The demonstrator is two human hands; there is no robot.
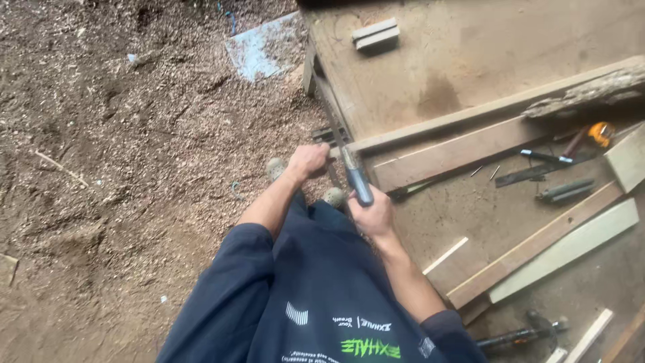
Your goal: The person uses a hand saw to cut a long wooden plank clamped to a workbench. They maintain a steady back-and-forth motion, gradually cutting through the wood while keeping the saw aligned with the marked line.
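No packages, signs or screens in view. Only printed matter: a bright green graphic (370,348) with small white marks beside it on the dark blue shirt (316,296), bottom centre. Lettering not recorded.

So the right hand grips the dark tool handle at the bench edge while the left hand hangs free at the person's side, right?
Not quite. In the head view the right hand does grip the dark tool handle, but the left hand is closed at the bench edge, not hanging free.
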